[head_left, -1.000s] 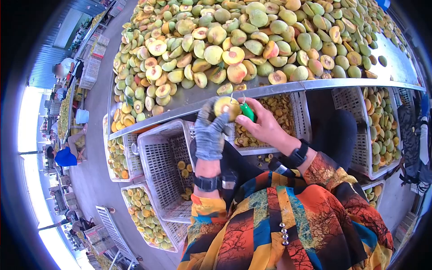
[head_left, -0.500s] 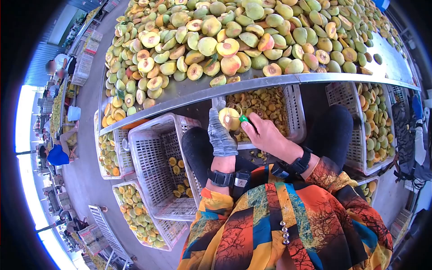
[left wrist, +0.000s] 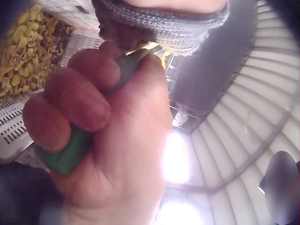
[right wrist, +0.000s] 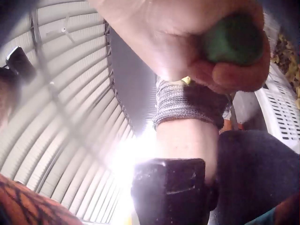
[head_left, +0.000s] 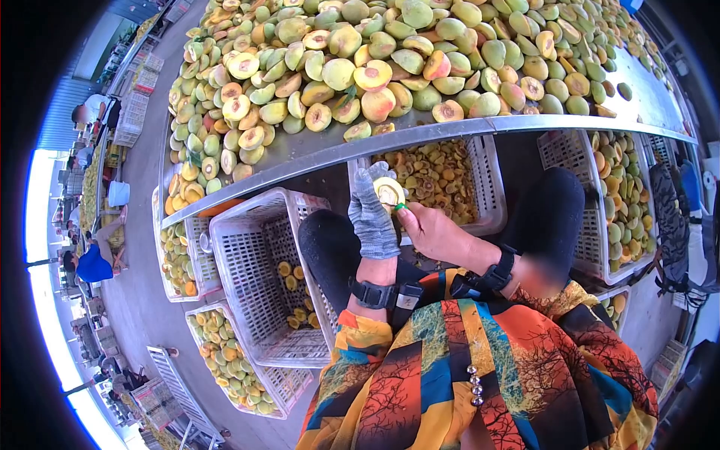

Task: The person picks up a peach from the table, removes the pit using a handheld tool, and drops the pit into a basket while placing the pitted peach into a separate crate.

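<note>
My left hand (head_left: 373, 217), in a grey knit glove, holds a peach half (head_left: 387, 191) with its pale cut face toward my right hand. My bare right hand (head_left: 435, 234) grips a green-handled pitting tool (head_left: 400, 207), its front end right at the cut face. The left wrist view shows the right fingers curled round the green handle (left wrist: 68, 152). From the right wrist camera, the handle's butt (right wrist: 236, 40) sticks out of the fist, with the grey glove's cuff (right wrist: 187, 105) behind it. The tool's metal tip is hidden at the fruit.
Peach halves pile high on a metal table (head_left: 300, 166) ahead. Below stand a crate of cut pieces (head_left: 491, 184), a deep white crate (head_left: 251, 247) with a few halves, and peach-filled crates at left and right. My knees flank the work; other people sit far left.
Both hands have come down from the table edge toward my lap. The tool has moved onto the peach half's cut face, and its wire loop, visible earlier, is now hidden.
</note>
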The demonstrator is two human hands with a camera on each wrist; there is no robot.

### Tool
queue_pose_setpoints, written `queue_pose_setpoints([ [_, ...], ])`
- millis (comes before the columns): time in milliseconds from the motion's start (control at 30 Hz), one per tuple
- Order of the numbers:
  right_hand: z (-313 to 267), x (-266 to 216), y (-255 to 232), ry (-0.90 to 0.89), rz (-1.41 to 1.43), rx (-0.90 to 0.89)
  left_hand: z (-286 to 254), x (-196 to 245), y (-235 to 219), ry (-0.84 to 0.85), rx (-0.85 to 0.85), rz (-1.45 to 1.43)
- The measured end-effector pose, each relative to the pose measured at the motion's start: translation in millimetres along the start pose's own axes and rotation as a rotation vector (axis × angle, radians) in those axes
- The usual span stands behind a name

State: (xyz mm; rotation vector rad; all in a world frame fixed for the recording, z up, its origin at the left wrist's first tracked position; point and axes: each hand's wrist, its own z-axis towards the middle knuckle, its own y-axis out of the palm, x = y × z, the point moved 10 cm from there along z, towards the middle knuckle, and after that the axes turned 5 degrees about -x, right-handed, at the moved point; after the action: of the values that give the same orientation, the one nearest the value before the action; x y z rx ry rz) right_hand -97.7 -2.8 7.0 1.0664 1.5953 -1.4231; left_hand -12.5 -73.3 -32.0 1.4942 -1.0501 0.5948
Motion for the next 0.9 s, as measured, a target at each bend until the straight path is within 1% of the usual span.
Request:
queue_pose_setpoints([
  [33, 1, 0, 3, -0.005, 0.064, -0.027, 4, 4, 1, 0.034, -0.012, 0.009],
  [67, 1, -1, 3, -0.004, 0.065, -0.027, 5, 6, -3, 0.033, -0.012, 0.009],
  [133, 3, 0, 13, 0.044, 0.065, -0.131, 4, 4, 8, -0.152, -0.119, -0.002],
  [200, 3, -4, 16, 0.053, 0.055, -0.158, 9, 8, 10, -0.148, -0.14, -0.034],
  [267, 3, -2, 18, 0.064, 0.045, -0.183, 10, -3, 3, -0.28, -0.152, -0.026],
  [300, 2, -2, 21, 0.05, 0.031, -0.203, 10, -3, 9, -0.306, -0.237, -0.03],
  [333, 2, -2, 23, 0.035, 0.015, -0.225, 11, 2, 5, -0.307, -0.235, -0.028],
  [400, 0, -3, 24, 0.016, 0.01, -0.252, -2, -2, 18, -0.475, -0.458, 0.084],
  [433, -2, -5, 26, 0.003, 0.007, -0.275, -2, 3, 23, -0.435, -0.52, 0.101],
  [467, -3, -7, 25, 0.004, 0.009, -0.275, -2, 3, 23, -0.437, -0.518, 0.102],
  [533, -15, 10, 43, 0.37, 0.378, -0.469, 2, 10, 26, -0.313, -0.53, 0.245],
  [567, -14, 10, 43, 0.37, 0.379, -0.469, 3, 13, 25, -0.25, -0.495, 0.269],
  [600, -18, 13, 46, 0.429, 0.492, -0.48, 2, 9, 26, -0.251, -0.495, 0.27],
  [633, -21, 15, 50, 0.487, 0.604, -0.491, 3, 7, 22, -0.223, -0.447, 0.212],
  [667, -21, 17, 48, 0.488, 0.604, -0.495, 4, 8, 18, -0.193, -0.398, 0.155],
  [700, -27, 17, 53, 0.548, 0.731, -0.568, 2, 8, 19, -0.205, -0.434, 0.214],
  [733, -34, 14, 60, 0.609, 0.858, -0.643, 2, 8, 16, -0.205, -0.43, 0.215],
  [767, -34, 12, 61, 0.61, 0.858, -0.649, 0, 5, 17, -0.228, -0.466, 0.144],
  [800, -36, 6, 63, 0.632, 0.952, -0.664, -1, 2, 18, -0.249, -0.504, 0.071],
  [833, -38, 2, 67, 0.655, 1.048, -0.68, -2, 0, 15, -0.248, -0.498, 0.071],
  [867, -36, 3, 67, 0.652, 1.046, -0.685, -3, -6, 14, -0.304, -0.478, -0.052],
  [900, -35, -2, 69, 0.631, 1.136, -0.742, -4, -10, 15, -0.358, -0.459, -0.174],
])
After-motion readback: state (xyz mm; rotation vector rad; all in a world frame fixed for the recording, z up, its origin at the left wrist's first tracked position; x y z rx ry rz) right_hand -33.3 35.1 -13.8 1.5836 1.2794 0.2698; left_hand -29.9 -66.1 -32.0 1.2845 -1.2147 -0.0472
